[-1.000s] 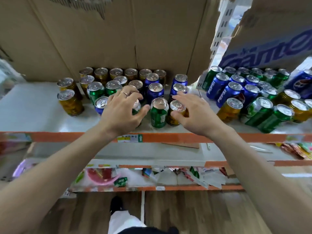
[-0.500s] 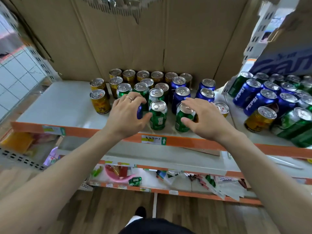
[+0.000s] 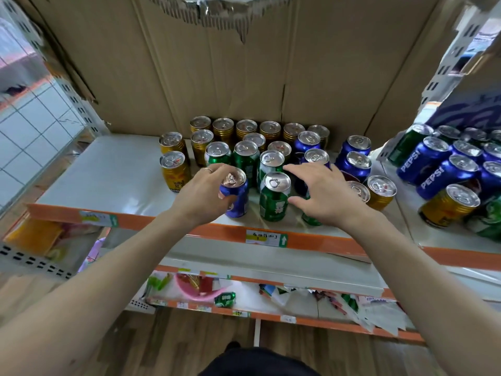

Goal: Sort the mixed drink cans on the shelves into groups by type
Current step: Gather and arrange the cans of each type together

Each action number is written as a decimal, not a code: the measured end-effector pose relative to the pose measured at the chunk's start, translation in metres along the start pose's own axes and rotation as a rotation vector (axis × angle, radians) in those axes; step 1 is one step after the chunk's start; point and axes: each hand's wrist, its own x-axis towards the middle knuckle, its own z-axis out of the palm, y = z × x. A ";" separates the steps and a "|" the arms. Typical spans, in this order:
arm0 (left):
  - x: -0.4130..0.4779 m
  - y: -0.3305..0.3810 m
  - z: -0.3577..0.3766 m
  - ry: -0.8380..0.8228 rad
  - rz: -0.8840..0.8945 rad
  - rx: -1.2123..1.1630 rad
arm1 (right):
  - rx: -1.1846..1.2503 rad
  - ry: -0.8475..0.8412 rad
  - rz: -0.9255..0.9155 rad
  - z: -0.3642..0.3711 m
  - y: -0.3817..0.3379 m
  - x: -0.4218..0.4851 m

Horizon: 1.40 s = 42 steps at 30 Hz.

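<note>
While the head camera tips down over the orange-edged shelf [image 3: 320, 241], I'm watching the left hand [image 3: 202, 194] come away with a blue can [image 3: 236, 195] wrapped in its fingers and thumb. Half a second back that can was mostly hidden behind the hand, tucked in among the green ones; now it's clear of them, tilted, right at the front edge of the shelf. It looks lifted, though I can't tell for sure whether its base has left the surface.

Over to the right hand [image 3: 322, 194]: fingers spread wide, holding nothing, hovering over the green cans. A moment ago it was resting against one of them; now the front green can [image 3: 273, 198] stands free just to its left, and another green can sits partly hidden under the palm.

So what does that mean? I'd say one stray blue is out of the green cluster. The other blue cans [image 3: 355, 156] stand behind and to the right, the gold cans [image 3: 223, 127] line the back, so the likely destination is across to the right. Sorting is well under way, not finished: golds still flank both sides.
</note>
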 end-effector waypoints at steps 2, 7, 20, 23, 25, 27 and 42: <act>0.003 -0.006 0.002 -0.038 -0.015 -0.104 | -0.027 -0.016 0.004 0.006 -0.006 0.007; 0.003 -0.016 0.009 -0.033 -0.020 -0.241 | -0.119 -0.087 0.054 0.014 -0.021 0.020; 0.009 -0.034 0.016 -0.096 -0.105 -0.465 | -0.034 -0.204 0.050 0.032 -0.050 0.026; 0.007 -0.042 0.020 -0.223 -0.125 -0.666 | 0.109 -0.207 0.072 0.036 -0.048 0.029; 0.007 -0.047 0.022 -0.233 -0.126 -0.749 | 0.229 -0.210 0.114 0.037 -0.044 0.030; 0.008 -0.050 0.022 -0.205 -0.107 -0.736 | 0.309 -0.145 0.187 0.039 -0.041 0.028; 0.009 0.006 0.000 -0.233 -0.163 -1.450 | 1.302 0.464 0.430 -0.004 -0.050 -0.038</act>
